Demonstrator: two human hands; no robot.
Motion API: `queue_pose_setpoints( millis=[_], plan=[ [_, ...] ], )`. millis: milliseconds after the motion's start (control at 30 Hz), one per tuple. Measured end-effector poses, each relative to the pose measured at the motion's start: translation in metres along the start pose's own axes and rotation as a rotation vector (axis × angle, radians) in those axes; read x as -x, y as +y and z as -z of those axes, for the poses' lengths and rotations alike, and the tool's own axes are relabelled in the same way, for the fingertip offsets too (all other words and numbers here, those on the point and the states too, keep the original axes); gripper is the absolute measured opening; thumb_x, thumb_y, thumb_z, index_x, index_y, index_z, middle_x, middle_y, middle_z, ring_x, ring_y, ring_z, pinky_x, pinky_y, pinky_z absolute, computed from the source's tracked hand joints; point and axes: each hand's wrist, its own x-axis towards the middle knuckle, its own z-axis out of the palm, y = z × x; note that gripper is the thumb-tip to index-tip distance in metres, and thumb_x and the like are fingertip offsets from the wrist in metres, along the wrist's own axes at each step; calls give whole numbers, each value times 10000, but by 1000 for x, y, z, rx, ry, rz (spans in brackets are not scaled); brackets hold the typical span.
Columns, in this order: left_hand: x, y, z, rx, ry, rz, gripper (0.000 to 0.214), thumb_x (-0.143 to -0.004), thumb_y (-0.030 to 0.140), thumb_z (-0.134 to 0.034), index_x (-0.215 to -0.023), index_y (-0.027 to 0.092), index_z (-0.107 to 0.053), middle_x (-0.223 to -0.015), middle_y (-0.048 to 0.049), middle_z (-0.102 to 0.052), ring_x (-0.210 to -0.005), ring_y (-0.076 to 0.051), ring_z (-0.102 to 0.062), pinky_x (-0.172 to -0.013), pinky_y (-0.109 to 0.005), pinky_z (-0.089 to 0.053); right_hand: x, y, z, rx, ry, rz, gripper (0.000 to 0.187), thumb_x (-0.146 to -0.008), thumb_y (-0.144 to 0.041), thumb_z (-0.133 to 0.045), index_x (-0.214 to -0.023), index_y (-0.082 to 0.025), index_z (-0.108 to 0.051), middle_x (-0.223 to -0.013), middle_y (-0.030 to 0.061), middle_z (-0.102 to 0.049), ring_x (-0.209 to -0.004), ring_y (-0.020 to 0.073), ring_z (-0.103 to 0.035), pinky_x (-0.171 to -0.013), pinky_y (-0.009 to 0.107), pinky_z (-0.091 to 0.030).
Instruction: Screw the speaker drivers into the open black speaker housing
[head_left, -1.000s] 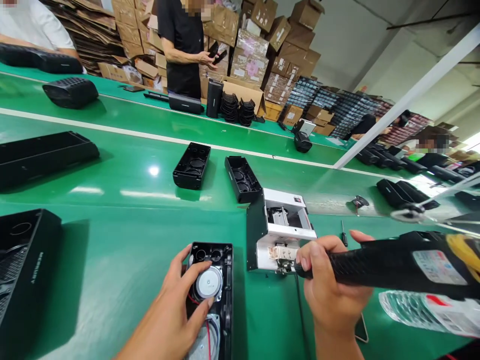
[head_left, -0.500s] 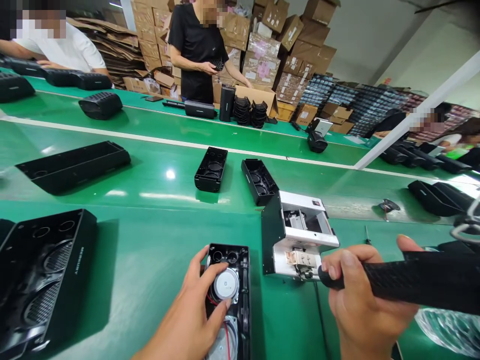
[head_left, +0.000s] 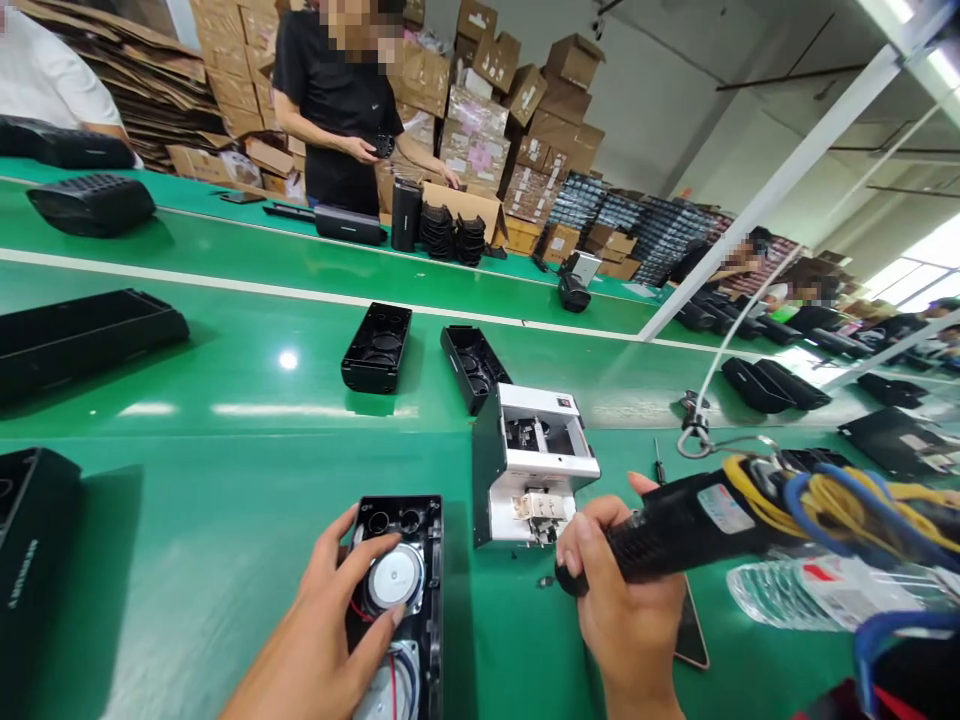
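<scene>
My left hand (head_left: 322, 610) rests over a black speaker housing (head_left: 433, 600), its thumb and forefinger closed around the round silver speaker driver (head_left: 394, 580) inside. A second speaker driver (head_left: 397, 690) lies below it in the same housing, partly hidden by the hand and cut off by the frame's edge. Wrapped round a black electric screwdriver (head_left: 660, 535) is my right hand (head_left: 626, 610), the tool's dark rounded end pointing left. Close to that end stands a white and black screw feeder (head_left: 536, 465), slightly above and left of the hand.
Two open black housings (head_left: 376, 350) (head_left: 476, 365) lie beyond the feeder. A larger black housing (head_left: 37, 560) is at the left. Right of my hand are a phone (head_left: 691, 630), clear plastic stuff (head_left: 787, 595) and coiled yellow-blue cords (head_left: 825, 500). A co-worker (head_left: 337, 120) stands across the bench.
The view has swung to the right, so the bench things sit further left. The screwdriver's label and coiled cords now show. My left hand keeps its hold on the driver.
</scene>
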Motion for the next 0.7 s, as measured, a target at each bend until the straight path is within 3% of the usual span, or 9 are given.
queue_pose_setpoints(
  millis=[100, 267, 433, 700],
  plan=[
    [0, -2, 0, -1, -6, 5, 437, -1108, 464, -461, -1521, 448, -602, -1868, 14, -238, -1566, -348, -571, -1327, -664, -450, 0, -4, 1, -29, 27, 67, 584, -1018, -244, -832, -1494, -350, -511, -735, -102, -624, -567, 124, -567, -565, 257, -554],
    [-1, -2, 2, -1, -17, 12, 444, -1109, 451, -473, -1533, 441, -600, -1864, -7, -247, -1557, -361, -577, -1271, -652, -524, -21, -7, -2, -27, 37, 252, 699, -1040, -165, -783, -1613, -404, -463, -768, -103, -627, -588, 135, -561, -624, 300, -579],
    [0, -2, 1, 2, -7, 8, 437, -1109, 469, -471, -1524, 447, -607, -1869, 2, -240, -1576, -357, -566, -1297, -652, -492, -29, 2, -2, 6, 13, 235, 685, -1038, -178, -794, -1605, -387, -470, -777, -107, -633, -591, 136, -585, -623, 296, -563],
    [1, 7, 4, -11, 15, 22, 427, -1104, 477, -461, -1497, 448, -624, -1848, 9, -299, -1510, -338, -635, -1165, -558, -632, -26, -1, -2, -2, -19, 227, 637, -1051, -174, -774, -1575, -376, -473, -765, -108, -625, -592, 138, -570, -633, 301, -565]
  ],
)
